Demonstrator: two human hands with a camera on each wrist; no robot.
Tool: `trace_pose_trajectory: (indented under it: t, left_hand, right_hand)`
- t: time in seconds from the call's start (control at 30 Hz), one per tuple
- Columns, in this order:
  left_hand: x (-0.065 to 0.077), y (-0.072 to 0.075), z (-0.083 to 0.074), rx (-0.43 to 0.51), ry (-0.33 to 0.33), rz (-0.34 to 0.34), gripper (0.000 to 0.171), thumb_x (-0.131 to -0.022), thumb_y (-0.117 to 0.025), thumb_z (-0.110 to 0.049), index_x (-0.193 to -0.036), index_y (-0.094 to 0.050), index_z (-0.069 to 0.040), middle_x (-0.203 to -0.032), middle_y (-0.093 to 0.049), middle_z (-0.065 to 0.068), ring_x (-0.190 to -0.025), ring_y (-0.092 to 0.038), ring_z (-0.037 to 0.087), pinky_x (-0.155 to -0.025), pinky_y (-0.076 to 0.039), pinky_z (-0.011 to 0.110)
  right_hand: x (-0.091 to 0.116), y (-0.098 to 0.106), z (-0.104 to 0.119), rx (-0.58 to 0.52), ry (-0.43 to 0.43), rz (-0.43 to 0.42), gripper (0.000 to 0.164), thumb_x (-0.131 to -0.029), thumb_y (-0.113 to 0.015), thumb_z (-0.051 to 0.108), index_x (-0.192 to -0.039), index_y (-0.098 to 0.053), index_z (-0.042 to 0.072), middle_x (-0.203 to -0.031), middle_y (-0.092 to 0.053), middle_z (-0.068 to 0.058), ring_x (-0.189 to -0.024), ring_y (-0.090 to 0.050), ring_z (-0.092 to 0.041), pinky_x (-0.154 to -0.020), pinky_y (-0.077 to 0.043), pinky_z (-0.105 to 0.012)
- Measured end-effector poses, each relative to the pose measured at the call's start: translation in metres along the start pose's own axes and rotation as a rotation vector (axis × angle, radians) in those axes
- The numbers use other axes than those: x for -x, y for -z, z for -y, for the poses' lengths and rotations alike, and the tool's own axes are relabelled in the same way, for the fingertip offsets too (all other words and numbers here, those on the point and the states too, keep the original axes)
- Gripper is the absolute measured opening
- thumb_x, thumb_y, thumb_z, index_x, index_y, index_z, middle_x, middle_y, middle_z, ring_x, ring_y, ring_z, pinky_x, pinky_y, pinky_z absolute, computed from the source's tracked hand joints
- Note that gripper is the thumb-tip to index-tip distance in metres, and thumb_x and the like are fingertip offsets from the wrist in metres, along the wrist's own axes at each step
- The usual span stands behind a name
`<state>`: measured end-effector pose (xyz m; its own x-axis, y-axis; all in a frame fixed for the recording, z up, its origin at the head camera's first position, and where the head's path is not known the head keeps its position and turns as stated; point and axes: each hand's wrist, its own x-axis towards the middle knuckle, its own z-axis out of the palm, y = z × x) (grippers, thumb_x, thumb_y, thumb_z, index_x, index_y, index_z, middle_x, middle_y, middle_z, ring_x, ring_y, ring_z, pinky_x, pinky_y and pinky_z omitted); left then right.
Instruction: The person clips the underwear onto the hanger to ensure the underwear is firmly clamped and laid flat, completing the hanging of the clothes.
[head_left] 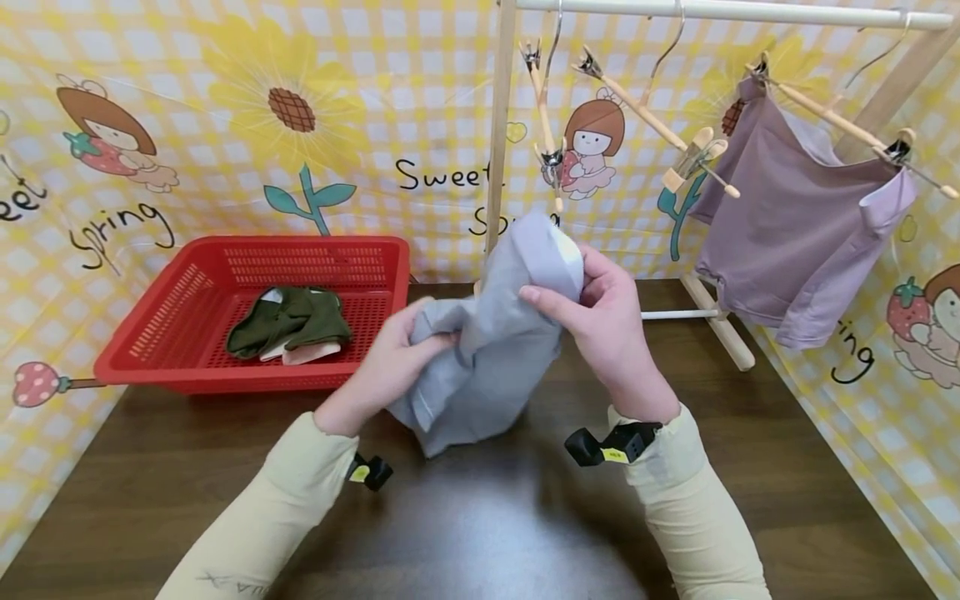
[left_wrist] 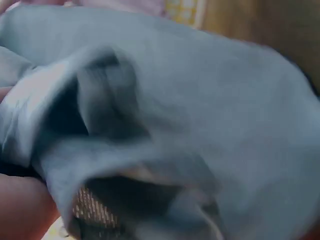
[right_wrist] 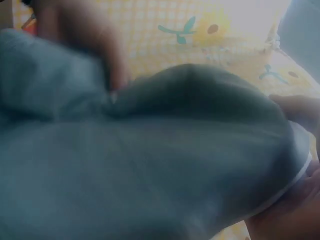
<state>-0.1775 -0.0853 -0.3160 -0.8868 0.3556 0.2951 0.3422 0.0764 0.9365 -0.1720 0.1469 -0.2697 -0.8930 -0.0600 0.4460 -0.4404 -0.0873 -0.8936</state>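
Observation:
A grey garment (head_left: 498, 358) with a white inner edge hangs bunched between both hands above the table; its exact kind is hidden by the folds. My left hand (head_left: 386, 367) pinches its left side, thumb on top. At the upper right, my right hand (head_left: 611, 329) grips the edge where the white lining shows, thumb in front and fingers behind. The left wrist view is filled by the blurred grey cloth (left_wrist: 225, 100), which has open folds. In the right wrist view the cloth (right_wrist: 140, 170) stretches between the two hands.
A red basket (head_left: 142, 333) holding a dark green garment (head_left: 296, 321) stands at the left. On the right, a wooden rack (head_left: 498, 125) carries two bare clip hangers (head_left: 543, 108) and a lilac top (head_left: 795, 217) clipped to another. A patterned cloth backdrop surrounds the dark wooden table (head_left: 480, 533).

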Motion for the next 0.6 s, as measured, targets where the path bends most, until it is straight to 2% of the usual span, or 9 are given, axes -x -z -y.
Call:
trace_pose_trajectory:
  t: [0.13, 0.23, 0.33, 0.4, 0.5, 0.53, 0.6]
  left_hand:
    - [-0.002, 0.016, -0.013, -0.038, -0.104, -0.036, 0.02, -0.082, -0.065, 0.006, -0.088, -0.047, 0.0, -0.08, -0.052, 0.012, -0.077, -0.052, 0.021, -0.064, -0.044, 0.029]
    - [-0.003, 0.023, -0.02, -0.072, -0.149, -0.002, 0.03, -0.079, -0.068, 0.008, -0.102, -0.051, 0.001, -0.087, -0.059, 0.013, -0.083, -0.054, 0.022, -0.07, -0.045, 0.03]
    - [-0.003, 0.027, -0.024, -0.115, -0.138, 0.033, 0.039, -0.078, -0.071, 0.006, -0.114, -0.056, 0.0, -0.092, -0.062, 0.01, -0.086, -0.056, 0.021, -0.074, -0.046, 0.031]
    - [-0.002, 0.029, -0.027, -0.156, -0.121, 0.041, 0.032, -0.08, -0.072, 0.0, -0.111, -0.062, -0.003, -0.09, -0.063, 0.008, -0.083, -0.057, 0.02, -0.072, -0.047, 0.031]
    - [-0.001, 0.033, -0.032, -0.22, -0.127, 0.023, 0.007, -0.086, -0.067, -0.007, -0.093, -0.067, -0.004, -0.086, -0.062, 0.006, -0.074, -0.055, 0.018, -0.063, -0.044, 0.029]
    - [-0.001, 0.034, -0.033, -0.244, -0.136, 0.004, 0.006, -0.088, -0.065, -0.008, -0.09, -0.067, -0.004, -0.083, -0.061, 0.006, -0.072, -0.053, 0.018, -0.06, -0.042, 0.029]
    - [0.0, 0.037, -0.037, -0.279, -0.166, -0.04, 0.013, -0.093, -0.059, -0.009, -0.088, -0.068, -0.001, -0.085, -0.06, 0.007, -0.073, -0.052, 0.017, -0.06, -0.04, 0.029]
  right_hand:
    - [-0.003, 0.006, -0.003, 0.006, 0.015, -0.035, 0.029, -0.077, -0.077, 0.008, -0.103, -0.067, 0.001, -0.09, -0.066, -0.014, -0.081, -0.061, -0.025, -0.071, -0.05, -0.034]
    - [-0.005, 0.009, -0.004, -0.002, 0.044, -0.055, 0.023, -0.077, -0.077, 0.007, -0.097, -0.069, 0.0, -0.084, -0.067, -0.013, -0.074, -0.062, -0.021, -0.066, -0.051, -0.031]
    - [-0.007, 0.012, -0.004, -0.005, 0.079, -0.066, 0.018, -0.076, -0.077, 0.004, -0.091, -0.07, -0.002, -0.078, -0.066, -0.013, -0.067, -0.062, -0.018, -0.06, -0.05, -0.029]
    - [-0.007, 0.013, -0.003, 0.005, 0.096, -0.07, 0.016, -0.076, -0.077, 0.004, -0.088, -0.07, -0.003, -0.076, -0.066, -0.013, -0.065, -0.061, -0.017, -0.057, -0.049, -0.028]
    - [-0.007, 0.016, 0.0, 0.045, 0.108, -0.079, 0.014, -0.075, -0.078, 0.005, -0.086, -0.071, -0.002, -0.073, -0.066, -0.012, -0.062, -0.06, -0.017, -0.054, -0.048, -0.028]
    - [-0.007, 0.017, 0.001, 0.059, 0.111, -0.082, 0.013, -0.075, -0.078, 0.005, -0.085, -0.071, -0.002, -0.072, -0.065, -0.012, -0.061, -0.059, -0.016, -0.054, -0.047, -0.028]
    - [-0.007, 0.018, 0.005, 0.086, 0.118, -0.085, 0.012, -0.075, -0.078, 0.004, -0.083, -0.072, -0.003, -0.071, -0.065, -0.01, -0.059, -0.058, -0.014, -0.052, -0.047, -0.027]
